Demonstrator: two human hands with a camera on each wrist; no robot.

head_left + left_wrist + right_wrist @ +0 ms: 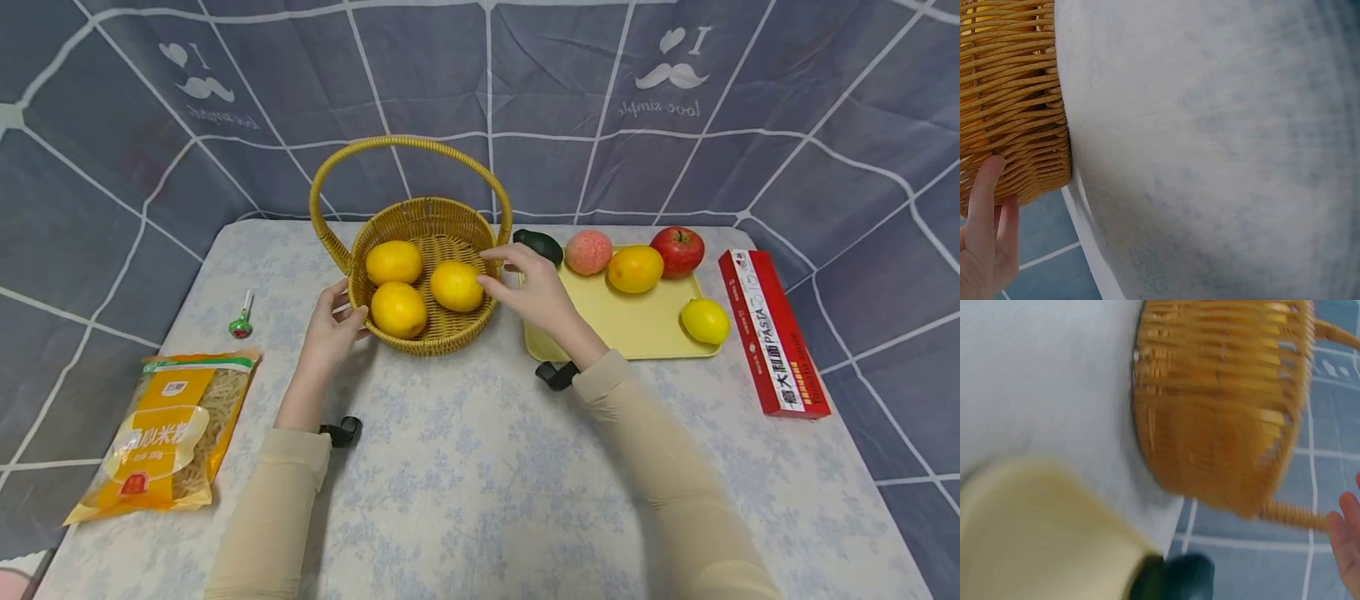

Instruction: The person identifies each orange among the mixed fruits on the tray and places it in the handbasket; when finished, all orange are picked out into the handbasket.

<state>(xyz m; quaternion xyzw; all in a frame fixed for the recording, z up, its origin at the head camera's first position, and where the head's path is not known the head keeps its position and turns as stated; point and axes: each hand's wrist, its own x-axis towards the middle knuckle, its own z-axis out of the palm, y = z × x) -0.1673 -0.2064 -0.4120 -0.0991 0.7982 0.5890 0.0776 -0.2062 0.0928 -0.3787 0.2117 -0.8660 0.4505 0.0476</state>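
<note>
A wicker basket (431, 346) with a tall arched handle stands at the back, left of centre. Three yellow-orange, lemon-like fruits lie inside: one at the back left (393, 263), one at the front left (399, 310) and one on the right (457, 286). My left hand (332, 327) touches the basket's left outer wall with extended fingers, seen close in the left wrist view (988, 231). Over the right rim, my right hand (536, 287) has its fingers loosely spread beside the right fruit. Nothing shows in its grasp; the right wrist view catches only its fingertips (1344, 528).
Right of the basket, a pale yellow tray (615, 329) bears a peach (588, 252), a yellow-orange fruit (635, 268), an apple (677, 252) and a lemon (705, 321). A dark green avocado-like fruit (538, 246) touches its corner. Also here: pasta box (774, 333), noodle bag (168, 433), lollipop (242, 321).
</note>
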